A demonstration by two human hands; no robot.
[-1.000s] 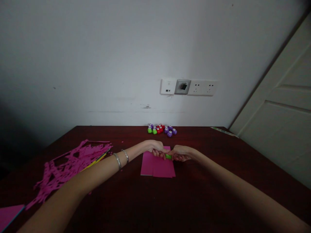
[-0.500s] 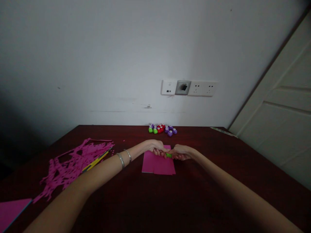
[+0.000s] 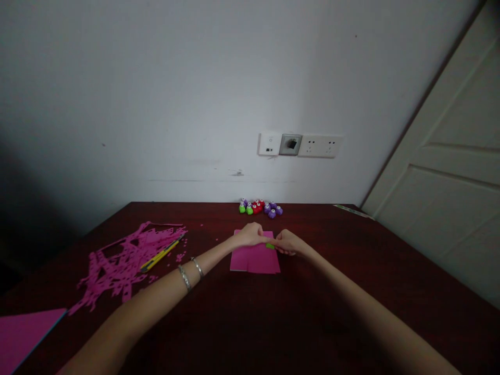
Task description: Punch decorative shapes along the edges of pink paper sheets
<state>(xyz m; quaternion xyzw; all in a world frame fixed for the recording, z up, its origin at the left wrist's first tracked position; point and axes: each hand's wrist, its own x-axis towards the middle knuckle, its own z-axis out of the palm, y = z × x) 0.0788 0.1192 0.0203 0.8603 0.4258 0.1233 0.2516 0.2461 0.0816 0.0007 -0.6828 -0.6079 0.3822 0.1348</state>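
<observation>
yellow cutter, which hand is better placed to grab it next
Left, I'd say: the left hand is nearer the yellow cutter; the right hand would cross the left arm.

My left hand and right hand meet at a small green piece over pink paper.
From the paper, colourful little pieces cluster at twelve o'clock; a yellow cutter and pink scraps lie at nine.

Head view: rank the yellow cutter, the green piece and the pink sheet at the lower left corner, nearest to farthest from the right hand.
From the right hand:
1. Green piece, just left, at the fingertips.
2. Yellow cutter, farther left, by the pink scraps.
3. Pink sheet, far left, in the near corner.
</observation>
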